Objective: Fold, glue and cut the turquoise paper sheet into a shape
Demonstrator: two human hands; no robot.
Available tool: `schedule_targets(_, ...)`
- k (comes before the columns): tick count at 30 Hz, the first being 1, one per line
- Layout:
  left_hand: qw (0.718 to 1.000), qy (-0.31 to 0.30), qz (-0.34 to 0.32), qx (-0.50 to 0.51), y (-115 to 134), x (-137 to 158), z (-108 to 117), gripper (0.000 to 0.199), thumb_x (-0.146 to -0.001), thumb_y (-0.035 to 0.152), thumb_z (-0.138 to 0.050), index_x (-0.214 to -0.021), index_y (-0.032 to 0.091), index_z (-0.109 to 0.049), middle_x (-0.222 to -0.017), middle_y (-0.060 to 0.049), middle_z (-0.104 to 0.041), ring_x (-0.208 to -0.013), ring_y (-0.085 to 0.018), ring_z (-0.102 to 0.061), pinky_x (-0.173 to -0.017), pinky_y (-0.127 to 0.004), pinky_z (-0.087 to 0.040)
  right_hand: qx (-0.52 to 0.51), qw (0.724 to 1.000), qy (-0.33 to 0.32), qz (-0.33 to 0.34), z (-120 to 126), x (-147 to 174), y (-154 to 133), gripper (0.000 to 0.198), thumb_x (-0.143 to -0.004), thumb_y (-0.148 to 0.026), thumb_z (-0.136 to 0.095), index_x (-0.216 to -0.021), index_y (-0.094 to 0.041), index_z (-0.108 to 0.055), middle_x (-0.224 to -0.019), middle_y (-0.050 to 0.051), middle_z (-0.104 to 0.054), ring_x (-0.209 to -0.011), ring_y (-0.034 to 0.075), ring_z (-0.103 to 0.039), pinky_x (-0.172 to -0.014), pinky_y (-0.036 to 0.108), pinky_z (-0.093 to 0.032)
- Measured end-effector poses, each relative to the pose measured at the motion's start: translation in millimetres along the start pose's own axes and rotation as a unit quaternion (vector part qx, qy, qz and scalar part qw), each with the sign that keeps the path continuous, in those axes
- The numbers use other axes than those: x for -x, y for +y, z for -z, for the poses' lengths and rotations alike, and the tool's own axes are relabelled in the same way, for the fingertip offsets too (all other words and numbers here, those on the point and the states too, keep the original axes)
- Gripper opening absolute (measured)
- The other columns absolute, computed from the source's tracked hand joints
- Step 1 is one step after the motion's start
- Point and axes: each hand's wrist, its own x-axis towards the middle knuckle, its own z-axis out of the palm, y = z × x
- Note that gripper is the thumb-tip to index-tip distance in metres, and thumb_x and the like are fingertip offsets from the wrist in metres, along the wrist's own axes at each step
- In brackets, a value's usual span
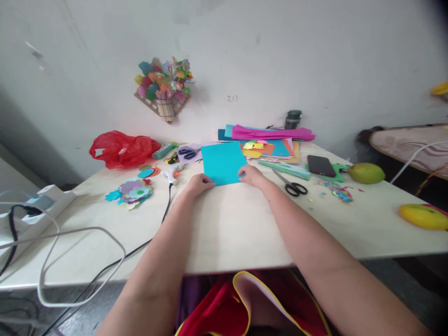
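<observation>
A blue sheet of paper (224, 162) is between my two hands, its near edge toward me. My left hand (200, 183) has its fingers closed at the sheet's near left corner. At the near right corner my right hand (251, 176) pinches the paper between thumb and fingers. Just right of that hand lies a pair of black-handled scissors (291, 185). A white glue gun (170, 175) rests left of my left hand, its black cord running toward the table's front.
Paper flowers (135, 191) and a red plastic bag (122, 148) are on the left, near a power strip (45, 205) with looping cables. Coloured paper (273, 133) is stacked at the back. A phone (320, 166), paper scraps (338, 191) and mangoes (367, 173) lie right.
</observation>
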Motion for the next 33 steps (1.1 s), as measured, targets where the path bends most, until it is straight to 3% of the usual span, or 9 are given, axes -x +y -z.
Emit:
schedule_targets(3, 1.0, -0.005, 0.003, 0.012, 1.9, 1.8, -0.3, 0.026, -0.059, 0.041, -0.06, -0.067, 0.017, -0.06, -0.067, 0.0, -0.06, -0.064, -0.013, -0.053, -0.06, -0.024, -0.039, -0.034, 0.999, 0.028, 0.029, -4.0, -0.3, -10.3, 0.019, -0.068, -0.006, -0.056, -0.08, -0.016, -0.066, -0.088, 0.004, -0.062, -0.076, 0.011, -0.054, -0.07, 0.019, -0.039)
schedule_targets(8, 1.0, 0.005, 0.006, 0.019, 2.5, 2.5, -0.7, 0.025, -0.059, 0.041, -0.061, -0.067, 0.017, -0.061, -0.065, 0.001, -0.059, -0.063, -0.013, -0.051, -0.058, -0.024, -0.039, -0.116, 0.989, 0.02, 0.09, -22.0, 1.3, -33.9, 0.009, -0.072, -0.02, -0.06, -0.077, -0.015, -0.066, -0.08, 0.002, -0.06, -0.068, 0.008, -0.051, -0.065, 0.018, -0.038)
schedule_targets(15, 1.0, -0.002, -0.015, 0.013, 2.1, 4.2, 2.8, 0.023, -0.06, 0.039, -0.059, -0.065, 0.017, -0.061, -0.065, 0.0, -0.06, -0.063, -0.013, -0.053, -0.059, -0.024, -0.039, -0.094, 0.994, 0.04, 0.047, -42.0, -4.1, -41.7, 0.013, -0.069, -0.028, -0.065, -0.063, -0.016, -0.065, -0.074, 0.001, -0.059, -0.067, 0.009, -0.051, -0.061, 0.019, -0.036)
schedule_targets(33, 0.996, -0.006, 0.051, -0.069, -3.7, 2.6, 12.6, 0.022, -0.059, 0.039, -0.06, -0.061, 0.017, -0.063, -0.059, 0.0, -0.06, -0.058, -0.013, -0.052, -0.052, -0.023, -0.035, -0.052, 0.999, 0.007, -0.014, -37.1, -5.1, -49.5, 0.019, -0.07, -0.036, -0.063, -0.065, -0.017, -0.065, -0.087, 0.004, -0.061, -0.077, 0.013, -0.056, -0.065, 0.02, -0.039)
